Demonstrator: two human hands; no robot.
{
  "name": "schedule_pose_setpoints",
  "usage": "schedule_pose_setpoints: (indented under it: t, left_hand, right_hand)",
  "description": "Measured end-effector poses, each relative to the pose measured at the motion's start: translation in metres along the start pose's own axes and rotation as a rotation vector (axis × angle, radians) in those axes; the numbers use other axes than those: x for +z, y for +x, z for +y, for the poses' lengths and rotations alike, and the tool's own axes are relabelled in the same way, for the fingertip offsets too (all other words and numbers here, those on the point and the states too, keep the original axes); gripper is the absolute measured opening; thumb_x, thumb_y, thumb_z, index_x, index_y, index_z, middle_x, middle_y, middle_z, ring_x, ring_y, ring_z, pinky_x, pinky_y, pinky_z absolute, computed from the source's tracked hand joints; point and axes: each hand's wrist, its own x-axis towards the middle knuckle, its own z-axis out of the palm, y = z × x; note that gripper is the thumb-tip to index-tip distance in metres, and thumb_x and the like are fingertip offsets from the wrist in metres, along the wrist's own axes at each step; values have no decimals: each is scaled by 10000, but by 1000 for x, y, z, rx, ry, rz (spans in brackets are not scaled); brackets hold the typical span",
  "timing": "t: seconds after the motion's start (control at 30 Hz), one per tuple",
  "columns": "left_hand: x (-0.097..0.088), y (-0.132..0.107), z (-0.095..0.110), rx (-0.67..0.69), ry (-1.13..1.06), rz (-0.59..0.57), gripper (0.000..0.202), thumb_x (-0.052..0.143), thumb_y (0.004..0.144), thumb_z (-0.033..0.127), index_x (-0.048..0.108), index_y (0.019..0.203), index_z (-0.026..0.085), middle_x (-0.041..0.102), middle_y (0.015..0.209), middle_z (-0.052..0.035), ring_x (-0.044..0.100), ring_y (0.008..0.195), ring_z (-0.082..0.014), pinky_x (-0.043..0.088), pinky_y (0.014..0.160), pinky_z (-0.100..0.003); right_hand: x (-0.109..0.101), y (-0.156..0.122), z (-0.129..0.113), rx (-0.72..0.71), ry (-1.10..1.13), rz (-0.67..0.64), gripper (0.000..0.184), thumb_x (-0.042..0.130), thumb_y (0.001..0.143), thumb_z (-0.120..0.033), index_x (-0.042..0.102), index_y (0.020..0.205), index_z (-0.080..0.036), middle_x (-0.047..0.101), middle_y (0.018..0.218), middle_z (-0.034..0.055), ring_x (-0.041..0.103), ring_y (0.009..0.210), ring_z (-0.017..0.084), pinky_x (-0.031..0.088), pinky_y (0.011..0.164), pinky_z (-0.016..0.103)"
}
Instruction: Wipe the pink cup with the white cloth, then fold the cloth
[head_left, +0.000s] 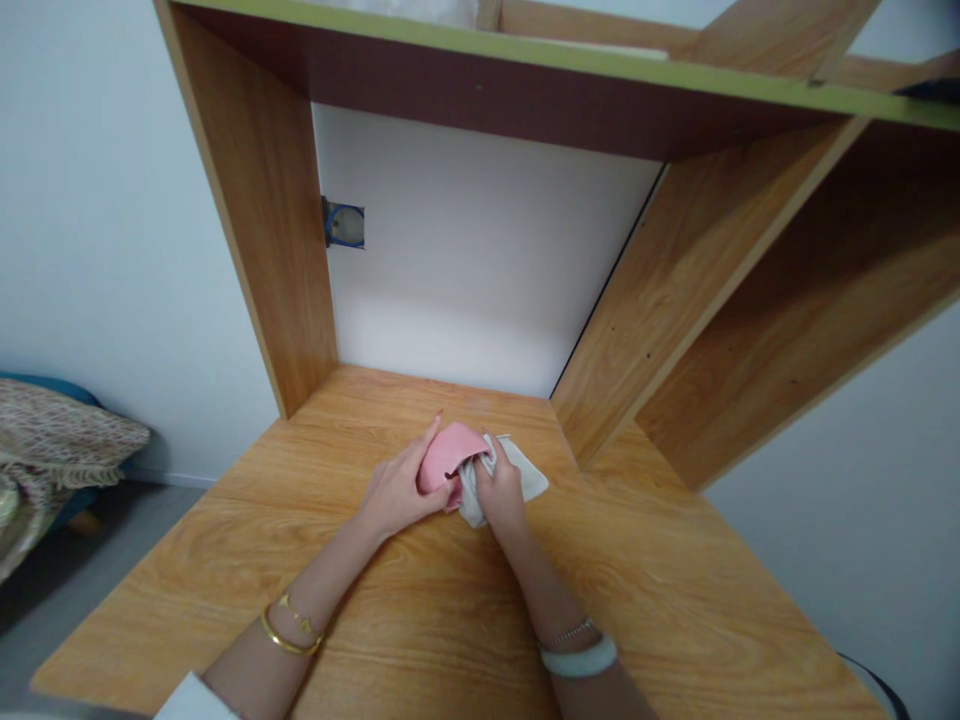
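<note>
My left hand (397, 490) grips a pink rounded object (453, 448), hollow like a small bowl or case, with the thumb at its near edge and the fingers along its far left side. Its open side faces right, and a small dark mark shows near the rim. My right hand (501, 497) is closed on a greyish-white cloth (529, 472). Part of the cloth is bunched against the opening of the pink object, while a flap spreads out to the right. Both hands are just over the wooden desktop (420, 610); the right fingertips are partly hidden by the cloth.
Wooden side panels (262, 200) and a slanting divider (675, 260) frame the white back panel (480, 240). An open wall box with blue wires (347, 226) sits at left. A shelf (480, 85) overhangs the desk. A draped chair (60, 440) stands left.
</note>
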Motion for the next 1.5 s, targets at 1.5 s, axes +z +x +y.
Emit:
schedule_pose_setpoints:
  t: [1.5]
  left_hand:
    - [19,1,-1,-102,-197,75,739,610,708,354,256,1330,168,493,1246,-114,510,1090,-229,419,907,-349]
  right_hand:
    - [-1,1,-4,82,16,54,366,426,786,-299,546,1105,-167,655,971,93,591,907,204,433,742,272]
